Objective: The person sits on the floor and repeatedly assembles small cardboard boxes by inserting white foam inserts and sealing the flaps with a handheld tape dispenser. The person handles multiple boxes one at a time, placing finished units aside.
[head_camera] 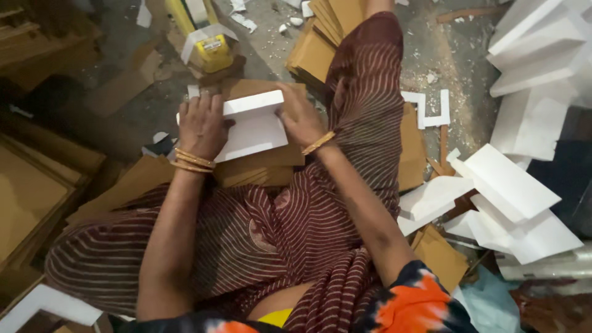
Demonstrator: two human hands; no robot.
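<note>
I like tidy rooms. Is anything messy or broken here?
Yes. Small white foam crumbs lie scattered on the floor, and white foam pieces are heaped crookedly at the right. The white foam piece between the left hand and right hand looks whole.

Around you: grey concrete floor (444, 55) — dusty, littered with white foam crumbs (290, 24). Flat cardboard stacks (317, 46) ahead and at your left; white foam corner blocks (524, 203) heaped right — dim, uneven light.
</note>
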